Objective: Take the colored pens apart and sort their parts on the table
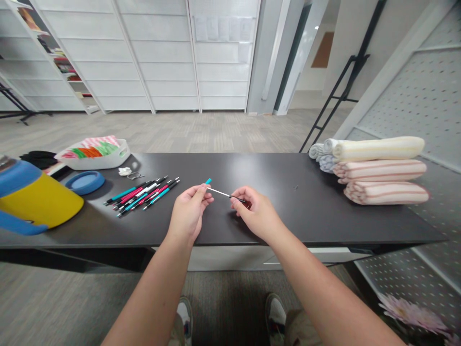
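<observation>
Above the dark table, my left hand [192, 206] is closed in a pinch on a pen barrel, whose blue end [208, 181] sticks up past the fingertips. A thin whitish refill [219, 192] spans the gap between my hands. Its dark end is pinched by the thumb and fingers of my right hand [254, 206]. Whether the refill's other tip sits inside the barrel is hidden by my left fingers. Left of my hands lies a loose pile of pens [142, 194] in blue, red, white and black.
A yellow and blue jug [46, 192] and a blue lid [85, 182] are at the left. Behind them stands a white basket [124, 151] with folded cloths. Rolled towels [382, 170] are stacked on the table's [288, 216] right end. A small white item [125, 171] lies near the pens.
</observation>
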Available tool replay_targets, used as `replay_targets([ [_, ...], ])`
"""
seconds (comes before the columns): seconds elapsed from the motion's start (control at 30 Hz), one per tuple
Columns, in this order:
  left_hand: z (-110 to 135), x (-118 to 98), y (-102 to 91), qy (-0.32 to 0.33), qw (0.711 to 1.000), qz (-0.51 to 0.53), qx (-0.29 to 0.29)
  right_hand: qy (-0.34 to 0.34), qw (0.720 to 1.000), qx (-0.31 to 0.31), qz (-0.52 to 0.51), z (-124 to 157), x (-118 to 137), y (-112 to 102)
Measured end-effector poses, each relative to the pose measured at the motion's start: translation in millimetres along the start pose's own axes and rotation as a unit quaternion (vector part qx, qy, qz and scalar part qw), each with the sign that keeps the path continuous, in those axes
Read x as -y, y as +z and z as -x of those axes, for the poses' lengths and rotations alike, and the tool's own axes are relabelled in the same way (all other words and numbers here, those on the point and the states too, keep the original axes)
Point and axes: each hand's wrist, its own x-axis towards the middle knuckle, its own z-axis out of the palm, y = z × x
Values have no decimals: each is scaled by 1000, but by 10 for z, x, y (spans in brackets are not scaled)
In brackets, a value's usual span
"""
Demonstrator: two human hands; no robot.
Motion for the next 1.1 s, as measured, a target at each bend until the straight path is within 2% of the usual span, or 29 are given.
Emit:
replay_targets([
  [0.17, -120, -77, -175, 47, 996, -51, -51, 2, 1000, 3, 21, 6, 4, -14],
  [0.23, -187, -118, -298, 63, 990, -102, -71, -1, 999, 5, 38, 9, 16, -20],
  [0.3, -243, -174, -430, 90, 972, -193, -102, -3, 998, 6, 58, 12, 30, -24],
  [0.37, -275, -243, -539, 121, 920, -352, -121, -5, 997, 8, 81, 13, 43, -24],
  [0.43, -286, -308, -606, 171, 839, -504, -117, -10, 995, 9, 98, 15, 50, -24],
  [0.47, -287, -331, -621, 191, 806, -548, -115, -13, 994, 10, 104, 17, 52, -24],
  [0.53, -286, -351, -623, 209, 772, -591, -105, -16, 993, 14, 113, 20, 52, -24],
  [0.77, -290, -251, -568, 200, 755, -618, -89, -41, 985, 20, 168, 16, 46, -18],
  [0.97, -259, -215, -562, 212, 763, -607, -72, -66, 979, 28, 193, 17, 67, -9],
  [1.1, -221, -202, -550, 217, 744, -628, -76, -82, 981, 20, 178, 19, 64, -13],
])
